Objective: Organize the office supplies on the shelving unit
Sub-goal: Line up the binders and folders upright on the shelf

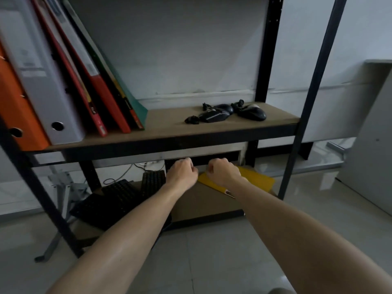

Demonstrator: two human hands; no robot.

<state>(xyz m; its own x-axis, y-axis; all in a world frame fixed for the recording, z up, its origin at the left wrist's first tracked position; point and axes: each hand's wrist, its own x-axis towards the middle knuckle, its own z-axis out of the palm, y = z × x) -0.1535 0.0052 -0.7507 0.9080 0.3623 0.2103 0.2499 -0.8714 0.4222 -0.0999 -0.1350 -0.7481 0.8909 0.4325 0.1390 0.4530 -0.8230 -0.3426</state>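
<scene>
Now my shelving unit (169,143), black metal posts with flat brown boards, fills the view. Six stiff binders (63,77) lean at the upper board's left end, the orange one cut off. Two black keyboards (118,198) and a yellow folder (254,177) lie on the bottom board, partly hidden by my arms. Three rounded black mice (231,112) sit near the upper board's right end. My left hand (182,172) and right hand (221,174) are curled into empty fists below the upper board's front edge.

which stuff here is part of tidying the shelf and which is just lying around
Part of the job:
binders, leaning on the upper shelf
computer mice, same shelf
keyboards, bottom shelf
yellow folder, bottom shelf

Just lying about:
grey metal stand on the floor, left
cables behind the unit
grey cabinet, right
</scene>
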